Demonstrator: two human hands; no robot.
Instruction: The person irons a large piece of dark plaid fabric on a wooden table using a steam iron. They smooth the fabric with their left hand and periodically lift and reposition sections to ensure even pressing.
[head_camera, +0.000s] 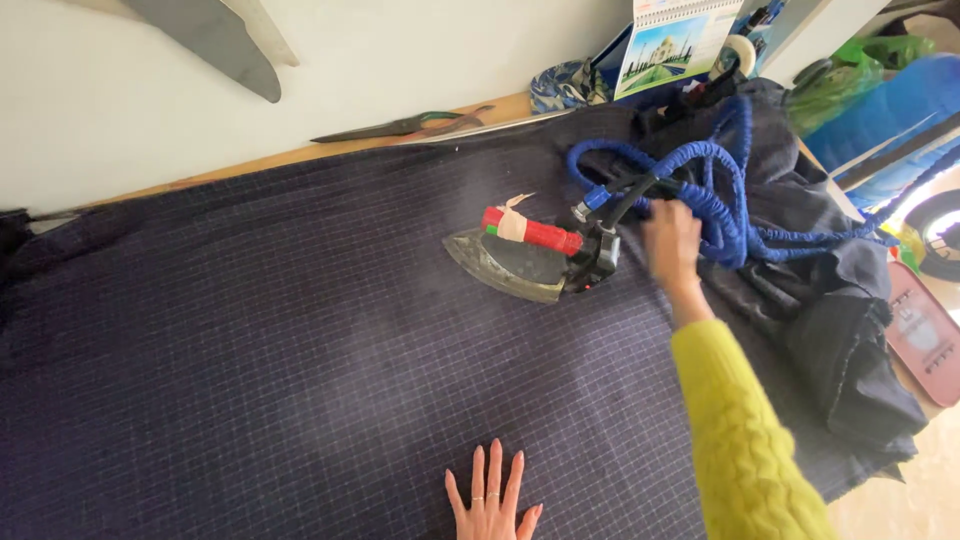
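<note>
Just left of our right hand's (672, 240) fingers, the steam iron (530, 260) is lying on the dark checked cloth (250, 330), its red handle running left to right, tip pointing away. We are reaching toward the blue hose (725, 200); motion blur is hiding whether the fingers are gripping it. Our left hand (492, 500), farther off, is pressing flat, fingers spread, holding nothing.
</note>
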